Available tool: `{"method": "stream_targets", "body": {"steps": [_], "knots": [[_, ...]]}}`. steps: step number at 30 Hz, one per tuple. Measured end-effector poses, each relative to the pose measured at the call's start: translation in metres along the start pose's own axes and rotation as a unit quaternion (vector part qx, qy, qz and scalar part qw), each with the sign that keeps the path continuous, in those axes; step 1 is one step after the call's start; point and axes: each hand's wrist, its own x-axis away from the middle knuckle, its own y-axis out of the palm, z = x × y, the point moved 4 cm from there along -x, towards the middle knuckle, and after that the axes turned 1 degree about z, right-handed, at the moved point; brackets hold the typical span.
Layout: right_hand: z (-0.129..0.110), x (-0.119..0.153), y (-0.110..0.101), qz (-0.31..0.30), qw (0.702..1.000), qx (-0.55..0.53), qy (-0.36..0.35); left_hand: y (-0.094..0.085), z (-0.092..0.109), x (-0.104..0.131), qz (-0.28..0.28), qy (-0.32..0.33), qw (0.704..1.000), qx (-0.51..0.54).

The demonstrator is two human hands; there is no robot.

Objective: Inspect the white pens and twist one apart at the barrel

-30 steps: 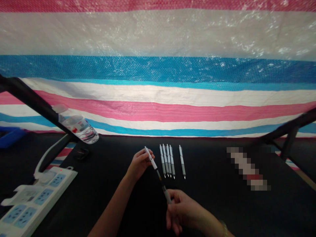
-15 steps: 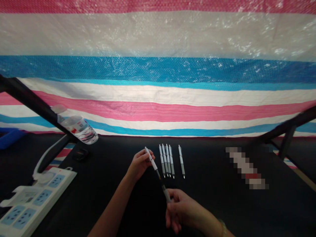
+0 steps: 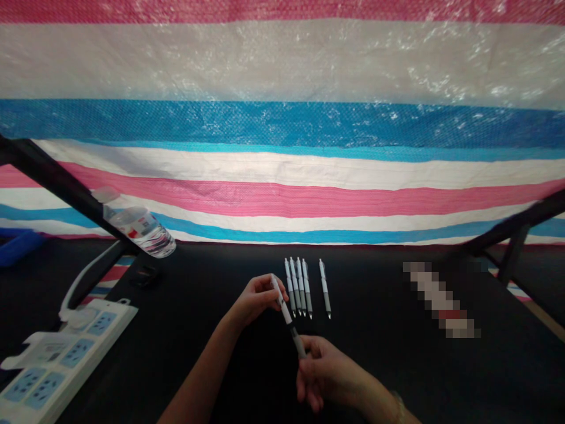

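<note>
The bottle at the table's back left looks to hold clear liquid; the blue tray at the left edge is too dark inside to tell its contents. Your pen is in two parts, held in the air over the table, in front of the row of pens and the single pen beside it. Your left hand pinches the white barrel between thumb and fingers; your right hand has its fingers curled closed on the grey grip. Half a second ago a longer stretch of refill showed; your left hand has since brought the barrel down, nearer the grip, while your right has hardly moved.
</note>
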Motion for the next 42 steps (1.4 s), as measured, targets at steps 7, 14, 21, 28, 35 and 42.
{"method": "stream_targets", "body": {"steps": [7,14,21,28,35,42], "knots": [[-0.002,-0.001,0.002,0.002,1.0,-0.011,-0.006,0.002,-0.004,0.0,-0.035,-0.01,0.999,-0.025],[0.002,-0.001,-0.001,-0.004,1.0,-0.015,-0.009,0.003,-0.004,0.002,-0.064,-0.023,0.997,-0.037],[0.009,-0.005,-0.007,-0.002,1.0,-0.023,0.005,0.001,-0.003,0.004,-0.076,-0.032,0.996,-0.038],[0.013,-0.007,-0.006,-0.004,0.999,-0.029,0.014,-0.002,-0.005,0.002,-0.082,-0.03,0.996,-0.036],[0.005,-0.004,-0.001,0.008,0.999,-0.037,0.01,-0.003,-0.003,0.002,-0.077,-0.025,0.996,-0.034],[0.0,-0.002,0.003,0.016,1.0,0.005,0.019,-0.004,-0.001,0.002,-0.073,-0.021,0.997,-0.032]]}}
